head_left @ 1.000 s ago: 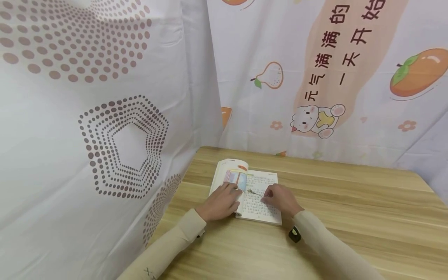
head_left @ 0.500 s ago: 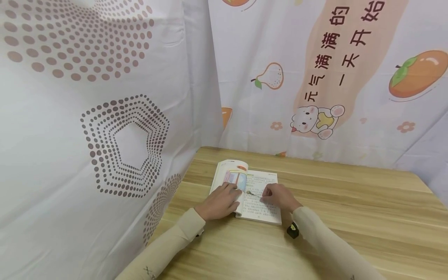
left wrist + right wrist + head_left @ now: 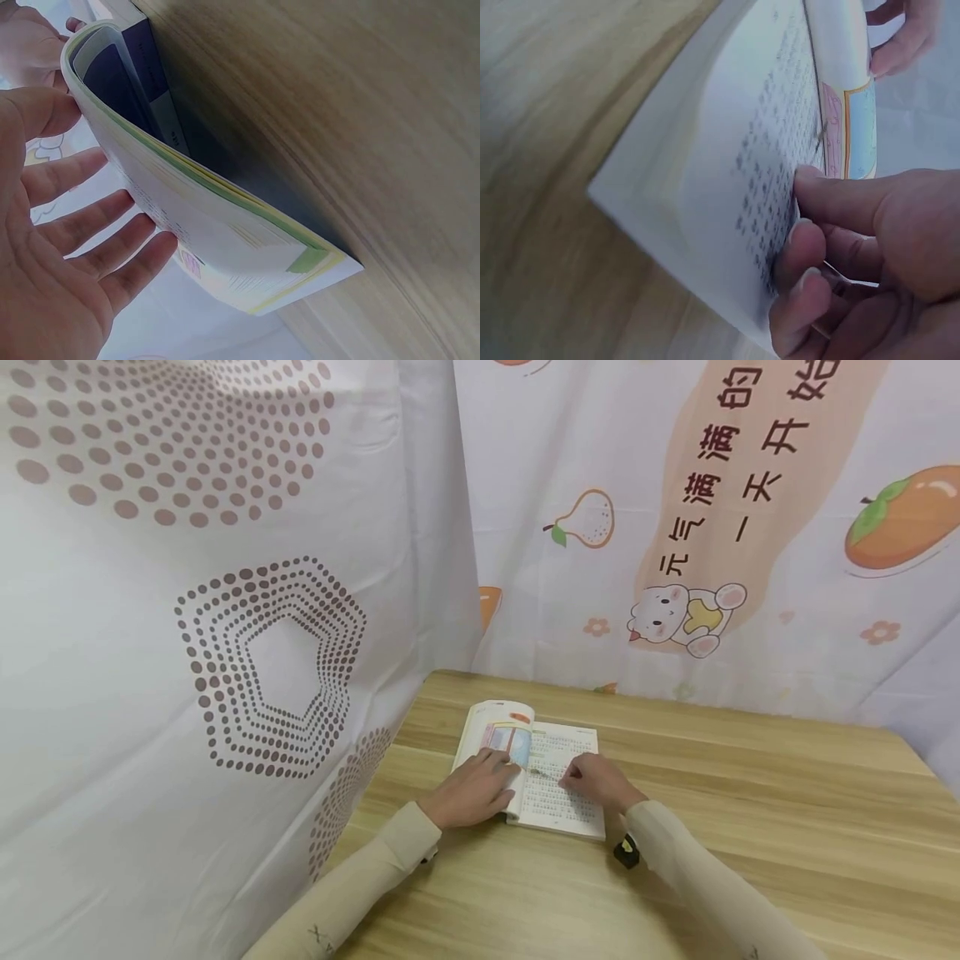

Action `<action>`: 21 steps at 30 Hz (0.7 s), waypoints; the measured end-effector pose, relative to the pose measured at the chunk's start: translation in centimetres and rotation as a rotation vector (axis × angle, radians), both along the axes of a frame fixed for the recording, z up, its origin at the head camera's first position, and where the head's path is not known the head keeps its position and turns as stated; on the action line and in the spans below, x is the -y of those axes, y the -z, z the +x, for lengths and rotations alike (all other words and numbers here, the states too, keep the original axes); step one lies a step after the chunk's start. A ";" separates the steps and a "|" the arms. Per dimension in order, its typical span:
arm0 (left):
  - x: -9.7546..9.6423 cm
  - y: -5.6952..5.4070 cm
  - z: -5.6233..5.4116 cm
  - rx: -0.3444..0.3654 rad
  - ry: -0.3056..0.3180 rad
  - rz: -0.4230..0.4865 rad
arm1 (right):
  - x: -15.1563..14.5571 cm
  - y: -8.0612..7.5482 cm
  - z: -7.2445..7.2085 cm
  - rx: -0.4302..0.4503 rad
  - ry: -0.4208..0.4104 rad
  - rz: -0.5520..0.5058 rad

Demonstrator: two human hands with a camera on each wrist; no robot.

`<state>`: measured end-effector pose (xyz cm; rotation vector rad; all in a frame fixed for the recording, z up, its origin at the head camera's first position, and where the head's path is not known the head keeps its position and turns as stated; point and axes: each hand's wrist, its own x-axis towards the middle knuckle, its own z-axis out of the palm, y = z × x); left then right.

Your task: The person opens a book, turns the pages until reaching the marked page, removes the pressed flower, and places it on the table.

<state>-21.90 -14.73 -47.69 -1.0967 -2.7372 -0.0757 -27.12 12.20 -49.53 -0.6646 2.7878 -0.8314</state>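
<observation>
An open book (image 3: 558, 810) lies on the table, its left-hand pages curving up. My left hand (image 3: 472, 789) rests on the illustrated left page; in the left wrist view its fingers (image 3: 112, 217) are spread and nearly straight against the paper. Over the printed right page, my right hand (image 3: 597, 781) pinches a thin stem-like thing with a small greenish end (image 3: 535, 772), which points toward the book's fold. Its exact kind is too small to tell. From the right wrist, the thumb and curled fingers (image 3: 802, 247) sit close to the page, and only a dark thin tip (image 3: 822, 135) shows.
The wooden table (image 3: 750, 793) extends far to the right of the book. A white dotted curtain (image 3: 405, 568) hangs along the left side, and a printed fruit curtain (image 3: 540, 635) hangs behind the table. A small black device (image 3: 627, 852) sits at the right wrist.
My right hand has shifted slightly left, and the thin thing's greenish end has come a little nearer the fold. The left hand stays on its page. The head view has shifted slightly.
</observation>
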 end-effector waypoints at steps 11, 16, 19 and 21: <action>0.0 0.1 0.0 -0.009 0.015 -0.006 | -0.8 -0.5 0.6 -0.077 0.068 -0.032; 0.1 0.2 -0.1 -0.018 0.020 -0.015 | -1.3 -0.7 0.9 -0.100 0.063 -0.052; 0.1 0.2 -0.2 -0.022 0.019 -0.016 | -1.4 -0.7 1.1 -0.123 0.051 -0.063; 0.1 0.2 -0.2 -0.023 0.019 -0.017 | -1.5 -0.8 1.1 -0.138 0.042 -0.064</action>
